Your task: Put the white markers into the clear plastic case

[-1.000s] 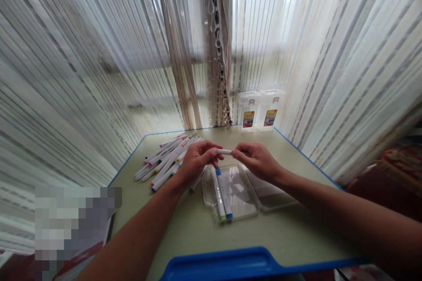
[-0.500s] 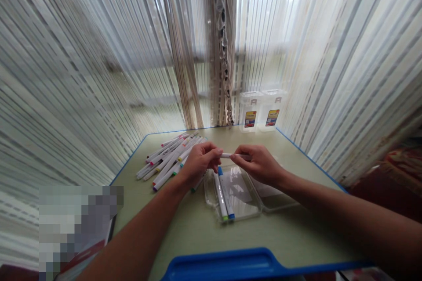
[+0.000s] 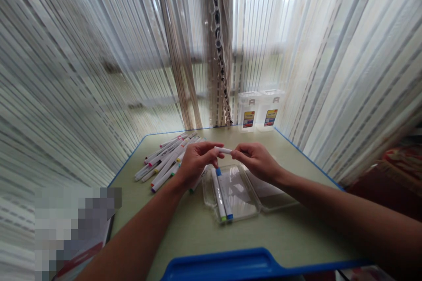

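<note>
Between my two hands a white marker [image 3: 225,150] is held crosswise above an open clear plastic case [image 3: 244,197]. The fingers of my left hand [image 3: 198,158] pinch its left end. My right hand [image 3: 257,158] has its fingers closed round the right end, which they hide. In the case's left half lie a marker with a lime-green end [image 3: 219,197] and a marker with a blue end [image 3: 226,199], side by side. Left of my left hand is a loose pile of white markers [image 3: 168,158] with coloured ends, partly covered by that hand.
Two clear cases [image 3: 249,107] with yellow and blue labels stand upright at the back of the pale green table [image 3: 191,232]. Blue edging and a blue tray [image 3: 224,265] run along its front. String curtains [image 3: 132,52] hang around the back and sides.
The marker has tilted, its left end now a little higher, and more of it shows between my hands. My right hand has shifted slightly. The view has moved slightly.
</note>
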A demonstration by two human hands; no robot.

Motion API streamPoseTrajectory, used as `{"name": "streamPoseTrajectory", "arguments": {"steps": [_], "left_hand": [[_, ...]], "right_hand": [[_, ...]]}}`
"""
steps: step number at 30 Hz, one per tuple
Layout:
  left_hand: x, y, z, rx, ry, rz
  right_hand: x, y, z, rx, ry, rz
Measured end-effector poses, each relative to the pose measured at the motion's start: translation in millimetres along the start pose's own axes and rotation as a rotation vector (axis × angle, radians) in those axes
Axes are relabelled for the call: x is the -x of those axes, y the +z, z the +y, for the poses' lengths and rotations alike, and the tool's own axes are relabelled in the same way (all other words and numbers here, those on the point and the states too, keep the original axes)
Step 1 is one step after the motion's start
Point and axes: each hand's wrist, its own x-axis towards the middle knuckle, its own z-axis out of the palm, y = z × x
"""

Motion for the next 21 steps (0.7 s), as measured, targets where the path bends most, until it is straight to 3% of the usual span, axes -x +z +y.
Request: {"name": "streamPoseTrajectory", "arguments": {"steps": [11, 21], "left_hand": [[-1.2, 3.0, -1.8, -0.199, 0.079, 0.029], [-0.7, 1.4, 0.8, 0.045, -0.069, 0.014]], "right_hand": [[0.6, 1.1, 0.3, 0.03, -0.026, 0.01], [2.0, -0.4, -3.1, 0.048, -0.04, -0.005]]}}
